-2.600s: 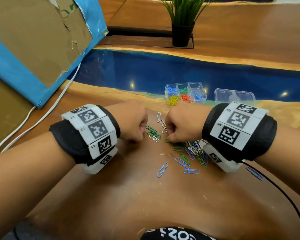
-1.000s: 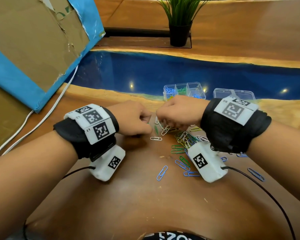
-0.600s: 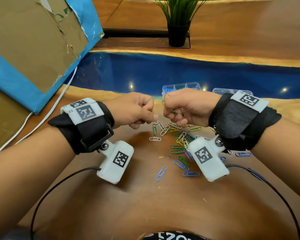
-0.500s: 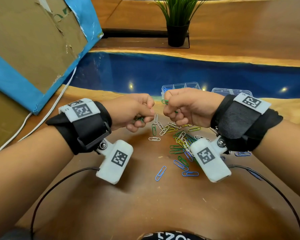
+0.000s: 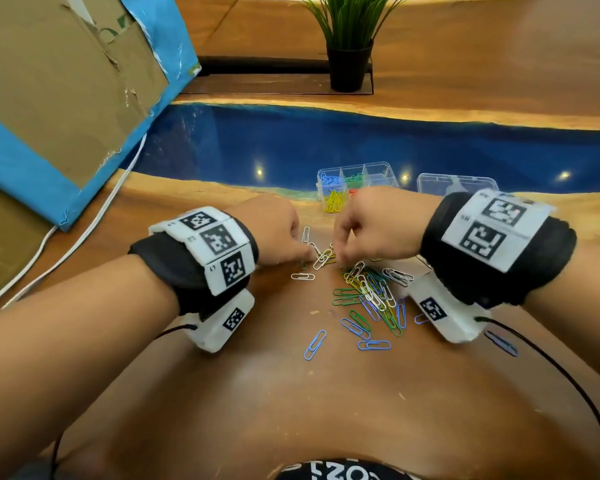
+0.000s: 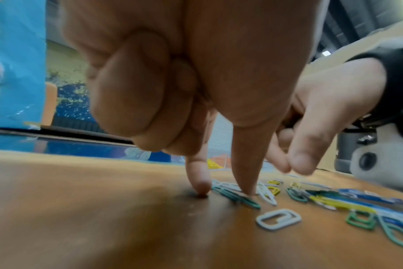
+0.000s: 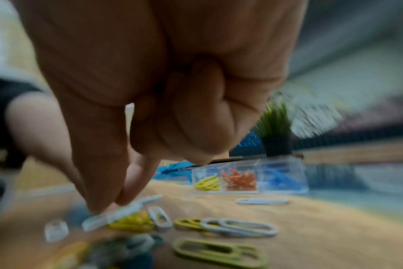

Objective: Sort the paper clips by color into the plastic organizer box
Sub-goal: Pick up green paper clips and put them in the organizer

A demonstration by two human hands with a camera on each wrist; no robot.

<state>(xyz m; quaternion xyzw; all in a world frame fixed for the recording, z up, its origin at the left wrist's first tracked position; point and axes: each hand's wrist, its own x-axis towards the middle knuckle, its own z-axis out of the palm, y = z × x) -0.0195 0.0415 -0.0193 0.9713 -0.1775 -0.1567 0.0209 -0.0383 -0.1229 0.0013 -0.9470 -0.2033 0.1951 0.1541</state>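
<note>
Loose paper clips [image 5: 368, 289] of mixed colours lay on the wooden table [image 5: 291, 410], between and beneath both hands. The right hand [image 5: 374, 226] pinched a white clip [image 7: 120, 213] between thumb and forefinger. The left hand [image 5: 274, 233] pressed its thumb on green clips [image 6: 246, 201], forefinger on the wood beside them; whether it gripped one could not be told. The organizer box [image 5: 357, 181], partly filled, stood just beyond the right knuckles.

We are looking over a wooden table [image 5: 291, 410]. A potted plant [image 5: 349, 69] is standing at twelve o'clock, a cardboard box [image 5: 59, 81] leaning at ten.
</note>
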